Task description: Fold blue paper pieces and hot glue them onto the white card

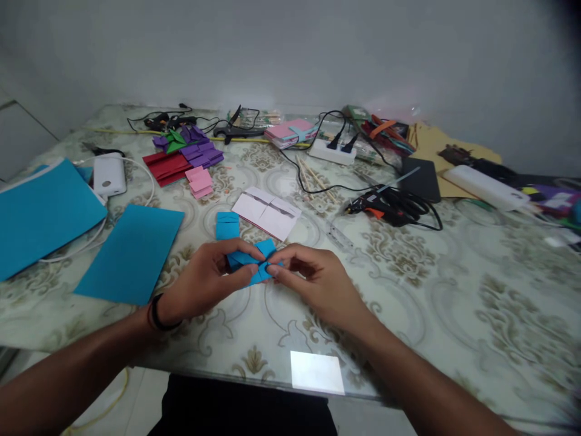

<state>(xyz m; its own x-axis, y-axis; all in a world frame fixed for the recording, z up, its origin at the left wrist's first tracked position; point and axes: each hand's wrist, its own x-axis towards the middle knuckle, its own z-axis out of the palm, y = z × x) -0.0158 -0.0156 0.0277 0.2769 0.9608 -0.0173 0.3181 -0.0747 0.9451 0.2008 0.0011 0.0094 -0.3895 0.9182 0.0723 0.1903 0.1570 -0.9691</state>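
A piece of folded blue paper [265,247] is pinched between my two hands, just above the table near its front edge. My left hand [213,269] grips its left side with thumb and forefinger. On its right side, the thumb and fingertips of my right hand [313,275] press the paper; part of it is hidden behind the fingers. Just beyond my left hand lies a small blue folded paper piece [227,225]. A white paper rectangle [267,212] with dark marks and crease lines rests farther back.
Blue sheets [131,254] and a white power bank [109,174] with a cable lie left. Red folded papers [167,168], purple ones [202,153] and pink ones [198,181] sit behind. A glue gun [381,203], clear ruler [338,234] and power strip [333,151] are at right.
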